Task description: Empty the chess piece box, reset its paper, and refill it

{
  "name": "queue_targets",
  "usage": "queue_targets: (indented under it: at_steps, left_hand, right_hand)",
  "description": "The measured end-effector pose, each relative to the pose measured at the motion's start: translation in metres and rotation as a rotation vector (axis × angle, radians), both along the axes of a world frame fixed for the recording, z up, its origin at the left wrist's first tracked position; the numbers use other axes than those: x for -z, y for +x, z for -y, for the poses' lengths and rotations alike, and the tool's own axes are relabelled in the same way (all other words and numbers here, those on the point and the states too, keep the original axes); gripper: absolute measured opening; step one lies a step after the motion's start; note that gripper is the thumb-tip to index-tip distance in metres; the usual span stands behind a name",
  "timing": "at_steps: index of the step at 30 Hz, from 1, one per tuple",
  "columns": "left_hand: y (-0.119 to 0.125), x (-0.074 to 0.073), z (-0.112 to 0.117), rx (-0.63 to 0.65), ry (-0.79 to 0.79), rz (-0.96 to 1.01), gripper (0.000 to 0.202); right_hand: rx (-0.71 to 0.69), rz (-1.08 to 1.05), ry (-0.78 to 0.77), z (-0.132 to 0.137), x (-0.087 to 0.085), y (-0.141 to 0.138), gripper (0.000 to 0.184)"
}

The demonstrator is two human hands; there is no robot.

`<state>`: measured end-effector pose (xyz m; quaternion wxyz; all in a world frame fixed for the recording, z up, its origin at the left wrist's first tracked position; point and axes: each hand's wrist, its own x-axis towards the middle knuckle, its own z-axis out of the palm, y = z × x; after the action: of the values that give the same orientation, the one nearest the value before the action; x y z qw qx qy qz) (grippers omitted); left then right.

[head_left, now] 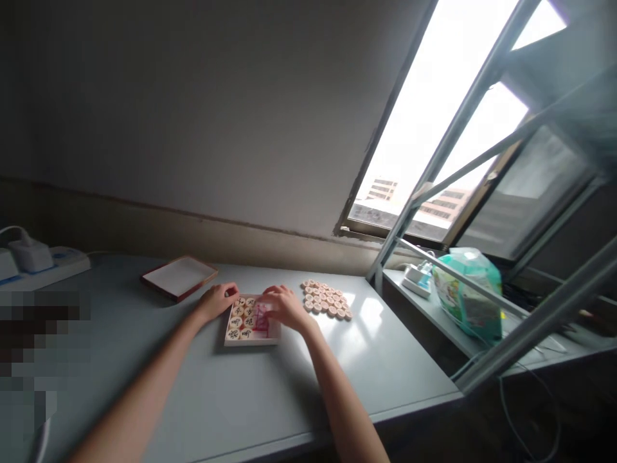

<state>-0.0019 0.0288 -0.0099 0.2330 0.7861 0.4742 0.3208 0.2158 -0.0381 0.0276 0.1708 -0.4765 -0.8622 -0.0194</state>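
A shallow white box (252, 343) on the grey desk holds two columns of round xiangqi pieces (248, 321) with dark characters. Red printing shows on the bare part of its floor. My left hand (218, 302) curls its fingers and thumb at the box's far left corner, gripping the rim there. Over the right half of the box, my right hand (285, 308) bends its fingers down close together beside the pieces. Whatever lies between those fingertips is hidden. More xiangqi pieces (325, 298), pale and face up, lie in close rows on the desk right of my right hand.
A red-edged box lid (179, 276) lies upturned at the back left. A power strip (53, 267) with plugs is at the far left. Metal bed-frame bars (429, 173) rise at the right, before a green plastic bag (470, 289) on another surface. The wall bounds the desk's back.
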Motion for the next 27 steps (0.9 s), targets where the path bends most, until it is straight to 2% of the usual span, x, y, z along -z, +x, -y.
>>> queue_targets:
  at_steps: [6,9,13,15,18,20,23,25,27]
  left_hand:
    - [-0.001,0.000,0.000,0.008,0.000,0.022,0.021]
    - [-0.002,-0.001,0.006,0.012,0.003,0.063,0.021]
    - [-0.001,-0.001,0.015,0.009,0.013,0.117,0.022]
    - [0.000,-0.001,0.018,-0.001,0.017,0.113,0.022]
    - [0.001,0.000,0.018,-0.036,0.030,0.084,0.020]
    - [0.001,0.001,0.016,-0.049,0.033,0.077,0.020]
    - [0.001,0.002,0.014,-0.055,0.020,0.070,0.018]
    - [0.001,0.001,0.014,-0.056,0.016,0.053,0.018]
    - [0.001,0.000,0.014,-0.057,0.014,0.034,0.018]
  right_hand:
    - [-0.017,0.137,0.134,-0.007,-0.005,-0.027,0.036]
    - [-0.076,0.163,0.122,-0.014,-0.009,-0.032,0.030]
    - [-0.076,0.030,0.070,-0.026,-0.018,-0.027,0.022]
    - [0.016,-0.121,0.070,-0.032,-0.020,-0.017,0.021]
    - [0.319,-0.246,0.145,-0.038,-0.010,0.002,0.019]
    - [0.486,-0.183,0.207,-0.040,0.003,0.016,0.015]
    - [0.648,-0.071,0.256,-0.040,0.022,0.034,0.013]
    - [0.756,-0.076,0.267,-0.038,0.028,0.042,0.016]
    - [0.805,-0.110,0.278,-0.036,0.027,0.046,0.018]
